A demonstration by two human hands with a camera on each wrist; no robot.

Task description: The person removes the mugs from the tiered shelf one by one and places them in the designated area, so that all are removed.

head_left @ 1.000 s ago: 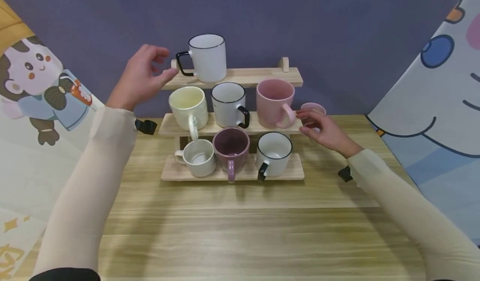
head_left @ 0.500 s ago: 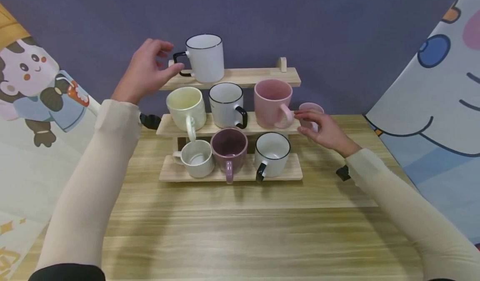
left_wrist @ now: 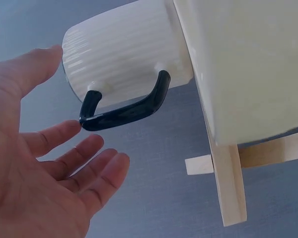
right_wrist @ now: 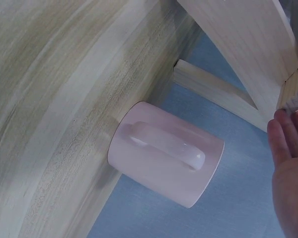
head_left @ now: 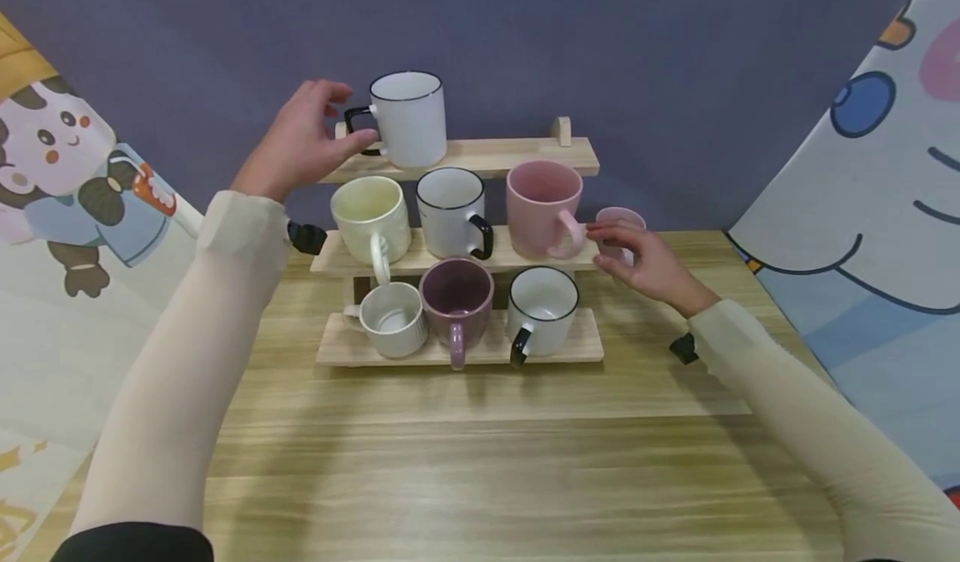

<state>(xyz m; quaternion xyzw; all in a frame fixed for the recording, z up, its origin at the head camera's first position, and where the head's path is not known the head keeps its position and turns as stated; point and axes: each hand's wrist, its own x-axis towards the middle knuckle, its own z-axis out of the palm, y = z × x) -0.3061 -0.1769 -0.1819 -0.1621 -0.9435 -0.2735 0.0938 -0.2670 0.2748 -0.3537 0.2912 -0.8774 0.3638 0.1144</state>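
Observation:
On the top shelf of a wooden rack stands a white ribbed mug with a black rim and black handle. My left hand is beside that handle, fingers spread and relaxed; in the left wrist view the index fingertip is right at the handle. At the right end of the middle shelf is a pink mug, its handle pointing front right. The fingertips of my right hand are right at this handle, loosely extended. Behind that hand, a second pink mug stands upright on the table.
A pale yellow mug and a white black-rimmed mug share the middle shelf. Below them sit a small ribbed cup, a purple mug and another white black-handled mug. The wooden table extends in front.
My left hand has moved right, closer to the white mug's black handle. The right hand stays by the pink mug's handle, and the view has shifted slightly.

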